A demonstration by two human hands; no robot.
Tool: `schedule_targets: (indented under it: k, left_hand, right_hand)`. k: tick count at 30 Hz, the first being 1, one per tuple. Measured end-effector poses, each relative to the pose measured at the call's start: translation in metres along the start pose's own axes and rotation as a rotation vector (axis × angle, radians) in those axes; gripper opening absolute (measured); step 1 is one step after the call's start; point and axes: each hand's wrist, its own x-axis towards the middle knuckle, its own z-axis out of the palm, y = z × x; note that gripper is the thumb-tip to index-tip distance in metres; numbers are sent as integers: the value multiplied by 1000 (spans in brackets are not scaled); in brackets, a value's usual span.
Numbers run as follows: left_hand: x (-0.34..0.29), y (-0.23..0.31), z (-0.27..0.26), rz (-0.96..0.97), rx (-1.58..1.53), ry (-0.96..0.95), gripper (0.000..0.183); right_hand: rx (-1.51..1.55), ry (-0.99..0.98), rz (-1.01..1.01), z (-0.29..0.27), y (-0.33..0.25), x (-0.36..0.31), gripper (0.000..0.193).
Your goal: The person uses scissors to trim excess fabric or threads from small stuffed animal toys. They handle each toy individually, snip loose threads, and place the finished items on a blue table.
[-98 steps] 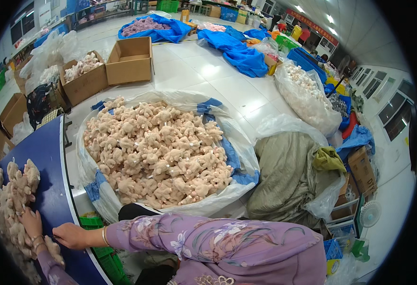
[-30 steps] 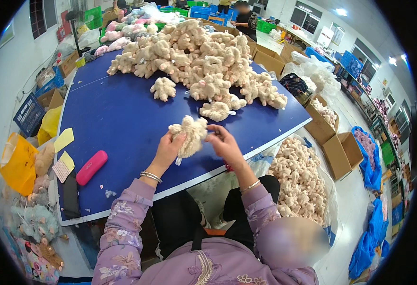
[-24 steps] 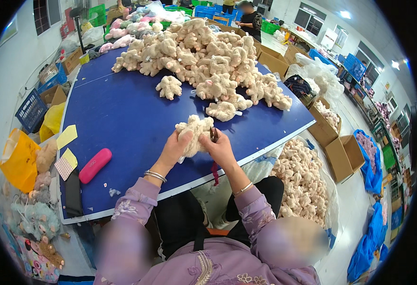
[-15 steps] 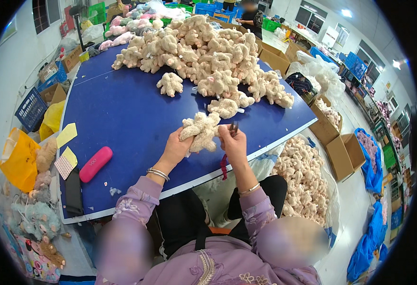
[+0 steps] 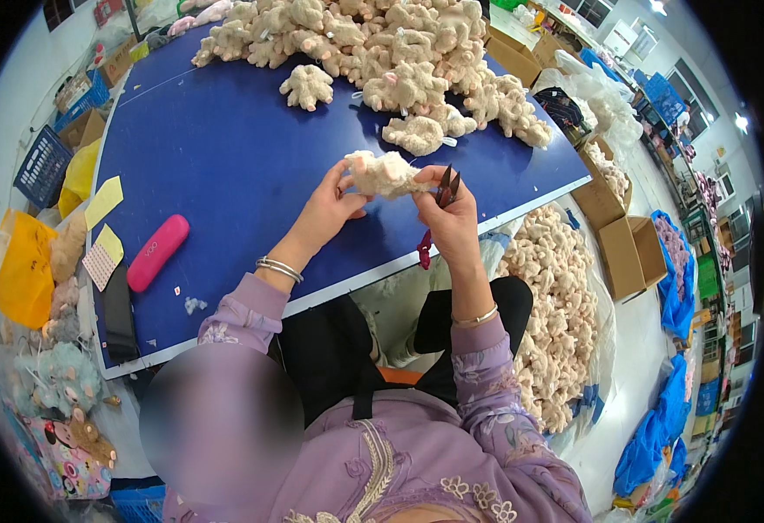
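Note:
A small cream plush toy (image 5: 384, 174) is held between my two hands above the near part of the blue table. My left hand (image 5: 331, 207) grips one end of it with bent fingers. With thumb and forefinger, my right hand (image 5: 448, 218) pinches the other end. The same right hand also keeps dark thread snips (image 5: 449, 185) in its palm, blades pointing up and a dark red wrapped handle hanging below. Beyond the hands lies a heap of similar cream plush toys (image 5: 399, 61), with a single one (image 5: 307, 87) lying apart to its left.
The blue table (image 5: 225, 166) carries a pink case (image 5: 158, 253), a dark flat case (image 5: 119, 318) and yellow paper (image 5: 103, 202) at left. A big bag of plush toys (image 5: 552, 322) stands on the floor at right, beside open cardboard boxes (image 5: 630, 257). An orange bag (image 5: 18, 270) is at far left.
The toy has been turned over and now lies more sideways between my hands. The snips' blades now point up and show clearly. The view has tilted down toward my lap.

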Motion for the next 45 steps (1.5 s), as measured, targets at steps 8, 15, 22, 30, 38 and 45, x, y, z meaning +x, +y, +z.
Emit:
schedule_targets:
  k: [8,15,22,30,38,45]
  left_hand:
    - [-4,10,-6,-140,-370,-57,47]
    - [0,9,-7,-32,-419,-17,38]
    - [-1,1,-8,14,-330,67,23]
    - [6,-12,-12,83,-151,225,16]
    - [0,-1,-1,113,-120,352,12]
    - [1,-4,-4,122,-152,379,11]
  right_hand:
    - [-466,-211,-250,7,-2,-12,20]
    - [-505,-281,-380,16,17,-19,19]
    - [-446,-273,-165,13,23,-37,17]
    - [-334,28,-103,7,11,-41,9]
    - [-510,-82,-129,43,14,-31,21]
    - [-301,-26,11,48,35,-27,10]
